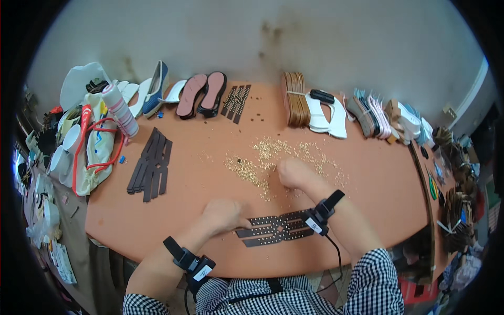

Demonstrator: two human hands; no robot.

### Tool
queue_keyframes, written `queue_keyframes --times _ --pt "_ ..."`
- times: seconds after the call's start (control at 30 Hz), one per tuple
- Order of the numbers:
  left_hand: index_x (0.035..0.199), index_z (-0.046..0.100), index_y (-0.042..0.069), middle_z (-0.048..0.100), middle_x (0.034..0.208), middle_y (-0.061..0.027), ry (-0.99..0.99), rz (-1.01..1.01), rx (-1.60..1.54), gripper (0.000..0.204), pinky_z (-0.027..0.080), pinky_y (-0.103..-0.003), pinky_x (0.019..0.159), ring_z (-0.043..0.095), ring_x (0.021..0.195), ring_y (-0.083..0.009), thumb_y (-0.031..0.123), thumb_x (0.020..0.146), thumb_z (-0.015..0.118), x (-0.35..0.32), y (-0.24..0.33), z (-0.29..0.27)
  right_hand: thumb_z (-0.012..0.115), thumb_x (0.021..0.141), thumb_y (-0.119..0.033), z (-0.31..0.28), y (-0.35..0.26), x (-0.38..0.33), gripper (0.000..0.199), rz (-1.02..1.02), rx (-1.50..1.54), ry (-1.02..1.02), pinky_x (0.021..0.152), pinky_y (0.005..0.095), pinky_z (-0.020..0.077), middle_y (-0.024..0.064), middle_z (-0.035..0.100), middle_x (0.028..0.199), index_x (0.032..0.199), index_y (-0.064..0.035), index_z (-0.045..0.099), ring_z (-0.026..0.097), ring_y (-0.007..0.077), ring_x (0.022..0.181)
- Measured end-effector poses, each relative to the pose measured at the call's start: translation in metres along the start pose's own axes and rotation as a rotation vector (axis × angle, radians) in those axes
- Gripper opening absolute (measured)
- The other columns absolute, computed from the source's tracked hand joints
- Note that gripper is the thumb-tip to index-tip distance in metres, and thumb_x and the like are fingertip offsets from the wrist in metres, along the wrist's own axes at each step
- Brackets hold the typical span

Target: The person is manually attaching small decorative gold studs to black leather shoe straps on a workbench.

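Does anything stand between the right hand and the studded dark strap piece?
No obstacle shows between the right hand and the studded strap piece, only tabletop with a few stray gold studs; the wrist device hides the strap's right end.

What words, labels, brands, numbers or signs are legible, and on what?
Marks by place, wording not copied:
Left wristband: dark mark on its white label.
Right wristband: dark mark on its white label.
Red strap: pale marking, too small to read.
Cream bag: blue marking, too blurred to read.
No other text is clear enough.
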State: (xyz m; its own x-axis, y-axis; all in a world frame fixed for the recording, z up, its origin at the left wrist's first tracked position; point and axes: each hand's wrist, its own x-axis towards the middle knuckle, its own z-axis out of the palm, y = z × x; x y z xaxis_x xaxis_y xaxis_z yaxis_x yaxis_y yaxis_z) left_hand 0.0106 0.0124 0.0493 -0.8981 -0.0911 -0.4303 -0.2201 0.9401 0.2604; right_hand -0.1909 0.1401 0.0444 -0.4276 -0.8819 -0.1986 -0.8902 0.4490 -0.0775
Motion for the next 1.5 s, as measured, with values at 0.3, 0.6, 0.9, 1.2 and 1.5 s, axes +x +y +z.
queue_keyframes --times 0.3,0.6,0.9,1.2,1.5 --pt "0.083 0.059 0.008 0.066 0.079 -0.0120 0.078 0.028 -0.016 0.048 0.048 -0.040 0.069 0.064 0.079 -0.0309 0.053 0.070 0.070 -0.004 -0.004 0.006 0.056 0.078 -0.013 0.006 -0.021 -0.084 0.013 0.101 0.344 0.185 0.060 0.0420 0.0486 0.0194 0.062 0.071 0.082 -0.0021 0.061 0.061 0.0356 0.066" --pt "0.080 0.058 0.006 0.065 0.077 -0.0136 0.108 0.052 -0.096 0.045 0.047 -0.042 0.067 0.063 0.077 -0.0325 0.047 0.069 0.073 -0.007 -0.003 0.004 0.055 0.083 -0.008 0.043 -0.051 -0.170 0.008 0.010 0.445 0.216 0.063 0.0444 0.0495 0.0171 0.055 0.086 0.087 -0.0011 0.052 0.059 0.0375 0.072" --pt "0.082 0.058 0.005 0.065 0.078 -0.0144 0.141 0.068 -0.121 0.043 0.047 -0.043 0.068 0.063 0.079 -0.0335 0.043 0.070 0.074 -0.008 -0.006 0.007 0.055 0.083 -0.008 0.046 -0.051 -0.165 0.011 0.006 0.394 0.192 0.061 0.0455 0.0496 0.0182 0.055 0.089 0.090 -0.0002 0.051 0.059 0.0381 0.070" --pt "0.083 0.058 0.004 0.065 0.081 -0.0145 0.144 0.074 -0.123 0.043 0.047 -0.043 0.069 0.063 0.081 -0.0332 0.043 0.070 0.074 -0.008 -0.006 0.007 0.055 0.084 -0.009 0.045 -0.051 -0.163 0.012 -0.013 0.377 0.164 0.061 0.0466 0.0495 0.0206 0.054 0.090 0.091 0.0004 0.051 0.059 0.0395 0.068" --pt "0.084 0.058 0.004 0.065 0.080 -0.0142 0.169 0.086 -0.129 0.044 0.048 -0.043 0.068 0.063 0.079 -0.0332 0.044 0.070 0.073 -0.008 -0.007 0.009 0.053 0.086 -0.010 0.032 -0.051 -0.158 0.012 0.015 0.396 0.024 0.065 0.0472 0.0492 0.0205 0.055 0.092 0.093 -0.0001 0.051 0.059 0.0399 0.073"
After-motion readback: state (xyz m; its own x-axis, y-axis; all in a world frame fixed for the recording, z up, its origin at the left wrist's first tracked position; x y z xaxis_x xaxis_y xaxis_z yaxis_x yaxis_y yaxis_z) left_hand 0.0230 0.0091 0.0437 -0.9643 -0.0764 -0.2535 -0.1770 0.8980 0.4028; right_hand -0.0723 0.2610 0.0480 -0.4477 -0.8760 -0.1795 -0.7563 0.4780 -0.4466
